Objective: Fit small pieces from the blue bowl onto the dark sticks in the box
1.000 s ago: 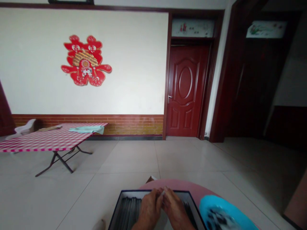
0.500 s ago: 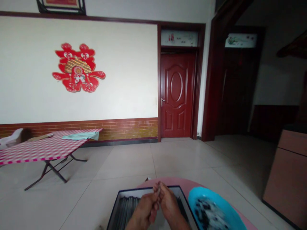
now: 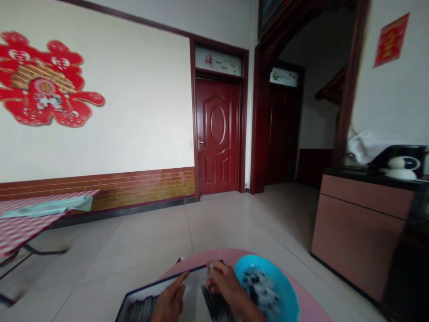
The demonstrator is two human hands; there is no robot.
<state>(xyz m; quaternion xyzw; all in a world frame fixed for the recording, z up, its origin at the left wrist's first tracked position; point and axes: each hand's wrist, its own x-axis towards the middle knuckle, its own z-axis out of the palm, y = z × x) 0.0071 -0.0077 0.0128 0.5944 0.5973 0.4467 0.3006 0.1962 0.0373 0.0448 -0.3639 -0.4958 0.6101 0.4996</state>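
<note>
A shallow white tray with a dark blue rim lies under both hands. My left hand hovers over its middle, index finger stretched out, thumb apart, holding nothing I can see. By the tray's far right corner my right hand has its fingers curled together, with a small pale piece at the tips that is too small to name. Dark slim rods lie in a row at the tray's left. More thin dark rods lie below my right hand, partly hidden by it.
A bright blue basin with black and whitish small pieces stands right of the tray on a round pink table. A checked folding table is at the left, a brown cabinet at the right. Tiled floor lies beyond.
The view has turned to the right. My hands, together before, have come apart: the left is now lower left with its fingers out, the right nearer the basin.
</note>
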